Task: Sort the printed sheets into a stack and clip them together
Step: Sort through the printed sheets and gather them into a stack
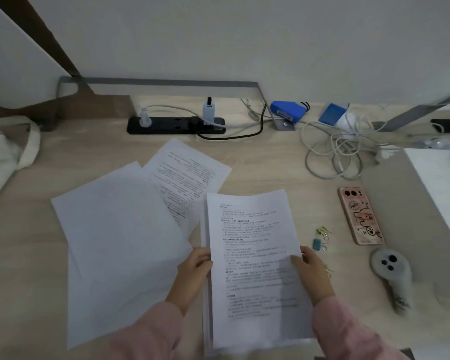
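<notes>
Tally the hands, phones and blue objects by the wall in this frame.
Hands: 2, left hand and right hand, both gripping the sheet stack
Pink-cased phone: 1
Blue objects: 2, wired pack and flat box
Total: 5

Study or home-office corner. Pale wood desk (pixel 270 165) against bare white wall (pixel 270 42). Black power strip (pixel 166 127) with charger (pixel 210 113) plugged in. Tangle of white cables (pixel 346 137). Phone (pixel 361 216) in pink cartoon case. Cloth bag (pixel 0 157) at left edge. Sheets (pixel 255 255) and clips (pixel 317 244) on top.
</notes>
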### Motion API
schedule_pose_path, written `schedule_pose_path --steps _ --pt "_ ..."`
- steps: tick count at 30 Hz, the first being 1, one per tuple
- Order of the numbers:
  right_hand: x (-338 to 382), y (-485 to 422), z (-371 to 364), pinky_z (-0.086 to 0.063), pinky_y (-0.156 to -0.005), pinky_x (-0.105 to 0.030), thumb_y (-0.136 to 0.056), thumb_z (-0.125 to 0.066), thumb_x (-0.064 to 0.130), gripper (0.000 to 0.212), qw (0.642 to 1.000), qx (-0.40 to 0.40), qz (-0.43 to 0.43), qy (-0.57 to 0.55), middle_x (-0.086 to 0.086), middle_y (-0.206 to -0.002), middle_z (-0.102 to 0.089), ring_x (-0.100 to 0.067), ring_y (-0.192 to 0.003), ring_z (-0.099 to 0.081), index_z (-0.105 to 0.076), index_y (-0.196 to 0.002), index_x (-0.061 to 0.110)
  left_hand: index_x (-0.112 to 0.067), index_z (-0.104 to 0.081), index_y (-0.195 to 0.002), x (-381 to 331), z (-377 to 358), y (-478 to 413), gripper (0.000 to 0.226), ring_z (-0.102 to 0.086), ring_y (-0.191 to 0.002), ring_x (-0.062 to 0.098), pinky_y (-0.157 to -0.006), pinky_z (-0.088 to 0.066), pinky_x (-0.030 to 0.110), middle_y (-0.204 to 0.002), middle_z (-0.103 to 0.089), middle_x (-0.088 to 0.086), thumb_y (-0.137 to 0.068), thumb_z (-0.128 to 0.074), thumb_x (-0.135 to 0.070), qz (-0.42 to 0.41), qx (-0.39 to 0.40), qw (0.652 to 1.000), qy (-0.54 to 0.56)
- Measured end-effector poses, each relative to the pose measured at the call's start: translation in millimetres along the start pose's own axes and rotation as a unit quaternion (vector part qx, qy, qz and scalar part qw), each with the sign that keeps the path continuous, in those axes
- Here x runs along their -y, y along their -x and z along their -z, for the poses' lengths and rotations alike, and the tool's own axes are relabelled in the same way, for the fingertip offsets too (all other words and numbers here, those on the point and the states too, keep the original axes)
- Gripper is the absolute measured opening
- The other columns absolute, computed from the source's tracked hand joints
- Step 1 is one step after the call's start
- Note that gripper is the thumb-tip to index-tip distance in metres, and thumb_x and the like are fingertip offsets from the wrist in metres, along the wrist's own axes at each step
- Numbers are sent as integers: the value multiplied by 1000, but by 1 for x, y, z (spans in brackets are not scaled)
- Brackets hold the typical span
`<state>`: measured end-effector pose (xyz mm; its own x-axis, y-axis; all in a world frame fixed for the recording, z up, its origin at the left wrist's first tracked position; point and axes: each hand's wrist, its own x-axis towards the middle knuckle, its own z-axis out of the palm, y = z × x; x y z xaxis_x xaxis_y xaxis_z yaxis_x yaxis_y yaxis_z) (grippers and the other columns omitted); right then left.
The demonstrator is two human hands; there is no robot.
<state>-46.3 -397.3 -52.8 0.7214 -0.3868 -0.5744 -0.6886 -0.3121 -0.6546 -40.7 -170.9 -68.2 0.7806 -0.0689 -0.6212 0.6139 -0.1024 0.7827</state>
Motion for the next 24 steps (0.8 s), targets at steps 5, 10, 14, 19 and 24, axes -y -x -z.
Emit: schedule_pose_path --steps 5,10,14,19,24 --pt "-14 -10 -10 -40 -74 -30 -88 -45 6 34 994 -11 20 107 -10 -104 -57 -24 -89 -52 -49 -122 8 -20 -69 -81 15 -8 -4 18 -58 -85 23 -76 -45 21 -85 -60 16 -78 -55 -8 -32 -84 993 -71" --pt "-22 -9 -15 -31 -105 -41 -88 -53 13 50 971 -34 30 235 -18 -133 -35 -34 -123 -32 -37 -136 9 -13 -58 -78 12 -9 0 22 -51 -77 18 -61 -37 5 -79 -50 5 -84 -48 6 -40 -61 995 -73" --pt "-25 -8 -13 -34 -104 -40 -85 -53 4 47 978 -18 27 204 -19 -129 -40 -33 -117 -40 -41 -131 5 4 -60 -101 12 -7 6 21 -62 -85 12 -68 -46 7 -95 -64 6 -87 -45 5 -49 -22 998 -34" --pt "-19 -7 -8 -36 -102 -42 -83 -55 2 48 981 -34 23 190 -23 -129 -41 -36 -115 -43 -43 -130 3 -15 -62 -105 16 -2 11 23 -58 -100 -4 -87 -46 12 -111 -61 -5 -88 -49 -6 -63 -17 998 -24" --pt "13 -6 -28 -35 -102 -35 -85 -55 4 46 973 -41 121 194 -18 -133 -36 -32 -121 -41 -44 -130 8 -20 -46 -129 23 36 10 40 -39 -127 14 -96 -36 21 -133 -40 -7 -90 -53 -20 -121 -177 940 -266"
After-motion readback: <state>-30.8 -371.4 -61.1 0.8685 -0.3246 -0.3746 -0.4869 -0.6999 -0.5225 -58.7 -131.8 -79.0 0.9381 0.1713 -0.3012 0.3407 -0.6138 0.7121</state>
